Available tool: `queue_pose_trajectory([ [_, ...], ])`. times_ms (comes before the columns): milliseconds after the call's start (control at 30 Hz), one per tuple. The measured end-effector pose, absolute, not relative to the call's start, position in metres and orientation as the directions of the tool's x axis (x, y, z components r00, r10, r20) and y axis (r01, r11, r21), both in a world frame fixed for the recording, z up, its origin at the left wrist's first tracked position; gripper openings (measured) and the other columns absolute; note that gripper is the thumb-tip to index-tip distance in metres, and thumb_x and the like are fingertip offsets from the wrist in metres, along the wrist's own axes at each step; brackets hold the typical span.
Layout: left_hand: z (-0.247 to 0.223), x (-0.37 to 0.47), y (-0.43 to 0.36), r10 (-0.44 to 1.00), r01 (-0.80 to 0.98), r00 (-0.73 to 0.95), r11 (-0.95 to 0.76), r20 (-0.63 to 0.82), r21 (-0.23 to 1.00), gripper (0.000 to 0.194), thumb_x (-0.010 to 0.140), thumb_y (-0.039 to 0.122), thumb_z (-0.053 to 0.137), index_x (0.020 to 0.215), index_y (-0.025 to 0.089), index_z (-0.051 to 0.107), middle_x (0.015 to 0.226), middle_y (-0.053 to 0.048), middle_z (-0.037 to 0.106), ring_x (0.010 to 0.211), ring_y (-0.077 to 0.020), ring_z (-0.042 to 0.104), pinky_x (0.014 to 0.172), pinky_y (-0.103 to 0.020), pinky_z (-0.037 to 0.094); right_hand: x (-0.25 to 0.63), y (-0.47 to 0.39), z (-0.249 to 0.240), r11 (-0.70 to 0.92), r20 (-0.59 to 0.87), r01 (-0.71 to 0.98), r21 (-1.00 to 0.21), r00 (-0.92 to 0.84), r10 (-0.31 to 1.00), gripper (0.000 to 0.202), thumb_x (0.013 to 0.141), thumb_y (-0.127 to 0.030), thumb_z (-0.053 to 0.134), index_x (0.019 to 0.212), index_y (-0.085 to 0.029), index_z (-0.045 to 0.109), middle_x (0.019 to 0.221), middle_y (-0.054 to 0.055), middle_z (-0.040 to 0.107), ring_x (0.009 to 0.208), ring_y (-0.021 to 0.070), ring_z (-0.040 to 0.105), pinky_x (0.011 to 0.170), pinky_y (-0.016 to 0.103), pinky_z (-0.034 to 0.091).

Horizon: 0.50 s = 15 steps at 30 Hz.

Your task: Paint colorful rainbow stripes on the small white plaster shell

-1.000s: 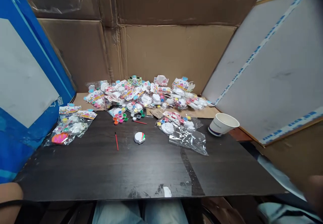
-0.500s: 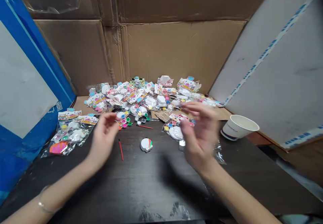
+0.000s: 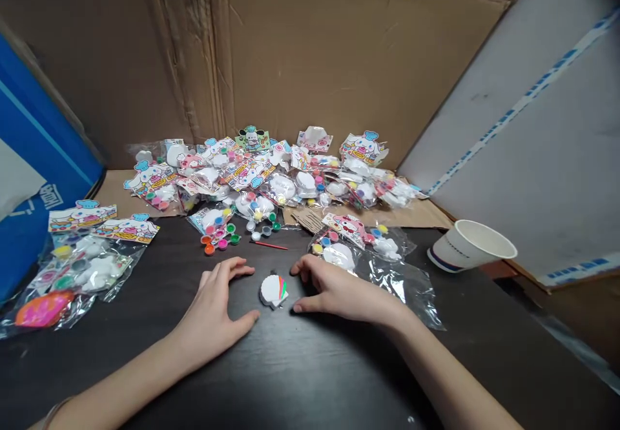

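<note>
Come down since earlier to either side of the white shell on the counter, with fingers open and empty on left hand and right hand; could smear the stripes by pinching, if wet

no legible lettering in view

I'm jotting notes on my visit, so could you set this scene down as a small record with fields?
Left hand: open, beside the shell-shaped piece, apparently not touching it
Right hand: thumb and fingers apart, on the other side of the piece
Between the hands: white shell-shaped piece with red, orange and green stripes
Beyond the hands: small paint pots; red brush
Far side: pile of craft packets
Right side: paper cup, upright
</note>
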<state>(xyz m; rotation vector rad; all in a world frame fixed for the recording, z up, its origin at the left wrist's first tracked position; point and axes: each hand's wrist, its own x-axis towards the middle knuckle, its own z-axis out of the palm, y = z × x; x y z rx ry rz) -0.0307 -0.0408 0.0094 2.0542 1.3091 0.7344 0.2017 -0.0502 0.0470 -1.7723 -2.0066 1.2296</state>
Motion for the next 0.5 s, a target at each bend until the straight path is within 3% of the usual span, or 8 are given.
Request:
queue_pose_trajectory([
  [133, 0.014, -0.030, -0.035, 0.910, 0.619, 0.411, -0.323, 0.056, 0.716, 0.045, 0.072, 0.023, 0.059, 0.114, 0.024, 0.043, 0.115, -0.003, 0.068, 0.109, -0.0288, 0.052, 0.095, -0.048, 0.035, 0.189, -0.049, 0.039, 0.069, -0.259, 0.789, -0.610, -0.281, 0.924, 0.028, 0.068, -0.022, 0.074, 0.092, -0.017, 0.060, 0.092, 0.004, 0.059, 0.081, 0.0154, 0.052, 0.071, 0.027, 0.039],
  [233, 0.017, -0.030, -0.033, 0.905, 0.624, 0.424, -0.312, 0.025, 0.716, 0.041, 0.074, 0.021, 0.058, 0.112, 0.025, 0.044, 0.107, 0.000, 0.072, 0.107, -0.0276, 0.053, 0.095, -0.046, 0.035, 0.180, -0.050, 0.034, 0.101, -0.213, 0.795, -0.599, -0.279, 0.936, 0.016, 0.072, -0.021, 0.071, 0.084, -0.017, 0.061, 0.086, 0.003, 0.060, 0.077, 0.0144, 0.053, 0.068, 0.025, 0.038],
  [500, 0.014, -0.036, -0.030, 0.917, 0.629, 0.396, -0.307, 0.045, 0.714, 0.037, 0.079, 0.024, 0.055, 0.114, 0.025, 0.044, 0.103, -0.001, 0.073, 0.106, -0.0266, 0.059, 0.093, -0.046, 0.040, 0.169, -0.054, 0.022, 0.116, -0.109, 0.779, -0.616, -0.231, 0.967, 0.012, 0.076, -0.026, 0.068, 0.081, -0.018, 0.061, 0.085, 0.002, 0.062, 0.073, 0.0148, 0.055, 0.066, 0.027, 0.037],
])
